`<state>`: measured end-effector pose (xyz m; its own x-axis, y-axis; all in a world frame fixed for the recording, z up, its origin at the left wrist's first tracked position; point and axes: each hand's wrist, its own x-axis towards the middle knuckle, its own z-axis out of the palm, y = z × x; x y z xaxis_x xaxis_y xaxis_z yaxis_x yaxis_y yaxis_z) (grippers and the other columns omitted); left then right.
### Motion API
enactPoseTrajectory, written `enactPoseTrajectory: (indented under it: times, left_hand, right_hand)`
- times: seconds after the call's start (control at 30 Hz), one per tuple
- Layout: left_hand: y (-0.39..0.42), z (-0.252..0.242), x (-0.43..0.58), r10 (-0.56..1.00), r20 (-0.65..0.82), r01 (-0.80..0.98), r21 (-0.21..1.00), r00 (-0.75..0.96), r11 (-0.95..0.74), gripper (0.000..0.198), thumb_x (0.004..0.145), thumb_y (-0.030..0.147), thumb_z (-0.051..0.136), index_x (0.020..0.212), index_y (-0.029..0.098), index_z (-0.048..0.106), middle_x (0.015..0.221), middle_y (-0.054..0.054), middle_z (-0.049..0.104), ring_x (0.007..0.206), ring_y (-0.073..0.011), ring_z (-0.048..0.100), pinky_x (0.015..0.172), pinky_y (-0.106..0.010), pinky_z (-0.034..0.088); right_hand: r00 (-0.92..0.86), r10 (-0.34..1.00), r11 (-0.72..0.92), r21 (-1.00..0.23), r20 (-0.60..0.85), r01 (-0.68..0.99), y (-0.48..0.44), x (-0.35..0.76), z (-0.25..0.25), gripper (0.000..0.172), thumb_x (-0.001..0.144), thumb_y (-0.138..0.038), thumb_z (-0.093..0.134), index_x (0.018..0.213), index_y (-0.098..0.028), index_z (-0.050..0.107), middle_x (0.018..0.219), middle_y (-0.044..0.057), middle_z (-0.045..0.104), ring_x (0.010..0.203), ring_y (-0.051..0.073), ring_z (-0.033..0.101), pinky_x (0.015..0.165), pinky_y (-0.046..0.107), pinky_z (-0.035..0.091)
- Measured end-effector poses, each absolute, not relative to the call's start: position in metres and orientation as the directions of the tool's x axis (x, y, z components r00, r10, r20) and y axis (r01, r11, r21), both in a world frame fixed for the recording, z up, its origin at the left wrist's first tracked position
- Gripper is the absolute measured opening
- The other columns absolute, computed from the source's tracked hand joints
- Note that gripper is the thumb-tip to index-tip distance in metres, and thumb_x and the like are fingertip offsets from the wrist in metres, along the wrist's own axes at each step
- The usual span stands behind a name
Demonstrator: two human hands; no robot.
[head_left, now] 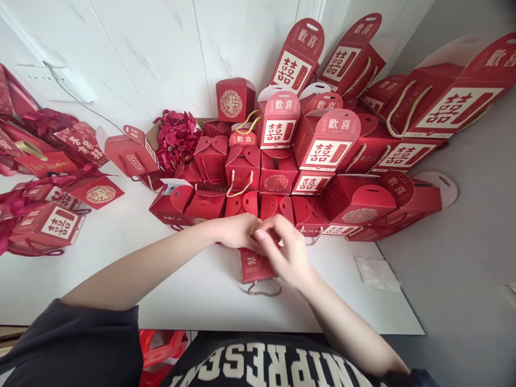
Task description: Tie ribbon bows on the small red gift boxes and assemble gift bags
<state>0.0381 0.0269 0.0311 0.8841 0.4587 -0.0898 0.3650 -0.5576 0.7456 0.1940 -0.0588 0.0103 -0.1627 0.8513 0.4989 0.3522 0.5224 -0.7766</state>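
head view: on the flat white tabletop (181,290), toward its front edge, sits a small red cardboard box (256,269), its beige twisted-cord handle (264,294) pointing to that edge; the left hand (239,230), fingers mostly hidden, and the right hand (290,250), half curled, cover the box's far part, so i cannot tell its long axis or what either grips; stacked red cardboard boxes (276,180) line the tabletop's back

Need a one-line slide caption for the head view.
Left hand and right hand close together at a red box with a cord handle, on a white table near stacked red boxes.
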Motion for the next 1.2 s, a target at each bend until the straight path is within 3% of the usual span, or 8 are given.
enactPoseTrajectory:
  times: [0.13, 0.3, 0.4, 0.6, 0.77, 0.9, 1.1, 1.2]
  left_hand:
    - [0.021, 0.043, 0.041, 0.321, -0.161, 0.336, 0.709, 0.933, -0.621, 0.020, 0.084, 0.033, 0.070, 0.072, 0.019, 0.078, 0.087, -0.002, 0.064, 0.079, -0.0121, 0.058, 0.074, -0.022, 0.044]
    - [0.018, 0.050, 0.045, 0.368, -0.177, 0.393, 0.626, 0.913, -0.673, 0.015, 0.085, 0.034, 0.070, 0.079, 0.023, 0.080, 0.089, -0.002, 0.059, 0.082, -0.0127, 0.054, 0.076, -0.023, 0.040]
    - [0.015, 0.058, 0.045, 0.382, -0.168, 0.407, 0.555, 0.909, -0.726, 0.017, 0.087, 0.032, 0.068, 0.077, 0.023, 0.079, 0.082, -0.002, 0.060, 0.082, -0.0142, 0.052, 0.075, -0.024, 0.037]
    - [0.015, 0.069, 0.045, 0.372, -0.346, 0.507, 0.625, 0.862, -0.594, 0.028, 0.086, 0.037, 0.066, 0.067, 0.017, 0.074, 0.060, 0.002, 0.061, 0.052, -0.0082, 0.044, 0.053, -0.025, 0.029]
    - [0.031, 0.053, 0.041, 0.264, -0.537, 0.597, 0.750, 0.801, -0.286, 0.019, 0.083, 0.031, 0.064, 0.077, 0.018, 0.077, 0.067, -0.001, 0.070, 0.057, -0.0099, 0.057, 0.054, -0.020, 0.041]
    - [0.041, 0.034, 0.038, 0.181, -0.617, 0.632, 0.774, 0.766, -0.035, 0.016, 0.083, 0.029, 0.064, 0.087, 0.017, 0.074, 0.075, -0.004, 0.074, 0.068, -0.0142, 0.069, 0.061, -0.022, 0.051]
    - [0.034, 0.033, 0.032, 0.279, -0.594, 0.612, 0.790, 0.755, 0.027, 0.018, 0.082, 0.023, 0.062, 0.095, 0.013, 0.069, 0.070, -0.004, 0.071, 0.063, -0.0140, 0.067, 0.055, -0.022, 0.049]
    - [0.025, 0.040, 0.030, 0.367, -0.559, 0.617, 0.785, 0.744, -0.056, 0.023, 0.078, 0.024, 0.065, 0.098, 0.013, 0.071, 0.072, -0.003, 0.070, 0.064, -0.0135, 0.064, 0.056, -0.022, 0.047]
  right_hand:
    - [-0.241, 0.935, 0.333, -0.876, 0.260, 0.348, -0.050, 0.234, -0.002, 0.031, 0.100, -0.041, 0.046, 0.079, -0.021, 0.057, 0.081, 0.002, 0.056, 0.081, 0.017, 0.053, 0.077, 0.030, 0.042]
    - [-0.396, 0.896, 0.331, -0.897, 0.201, 0.293, -0.051, 0.243, -0.013, 0.032, 0.094, -0.042, 0.058, 0.071, -0.020, 0.060, 0.085, 0.002, 0.056, 0.086, 0.017, 0.054, 0.081, 0.031, 0.043]
    - [-0.427, 0.875, 0.335, -0.921, 0.227, 0.197, -0.052, 0.243, -0.013, 0.025, 0.091, -0.036, 0.064, 0.073, -0.020, 0.058, 0.087, 0.002, 0.059, 0.087, 0.017, 0.057, 0.083, 0.032, 0.044]
    - [-0.347, 0.877, 0.404, -0.901, 0.333, 0.157, -0.054, 0.243, -0.015, 0.015, 0.089, -0.026, 0.068, 0.079, -0.020, 0.059, 0.079, 0.001, 0.066, 0.072, 0.015, 0.060, 0.068, 0.029, 0.047]
    - [-0.392, 0.716, 0.668, -0.731, 0.578, 0.142, -0.065, 0.240, -0.018, 0.015, 0.086, -0.016, 0.070, 0.078, -0.021, 0.059, 0.085, 0.004, 0.071, 0.078, 0.017, 0.065, 0.070, 0.031, 0.051]
    - [-0.539, 0.587, 0.791, -0.571, 0.604, 0.221, -0.073, 0.239, -0.024, 0.008, 0.091, -0.014, 0.063, 0.092, -0.022, 0.062, 0.091, 0.006, 0.074, 0.084, 0.018, 0.068, 0.074, 0.034, 0.051]
    - [-0.500, 0.621, 0.771, -0.586, 0.604, 0.250, -0.076, 0.234, -0.034, 0.008, 0.090, -0.015, 0.065, 0.096, -0.021, 0.064, 0.095, 0.006, 0.075, 0.088, 0.019, 0.069, 0.077, 0.034, 0.052]
    - [-0.486, 0.643, 0.750, -0.616, 0.593, 0.241, -0.077, 0.233, -0.035, 0.007, 0.090, -0.015, 0.065, 0.095, -0.020, 0.065, 0.094, 0.006, 0.075, 0.088, 0.018, 0.069, 0.080, 0.035, 0.052]
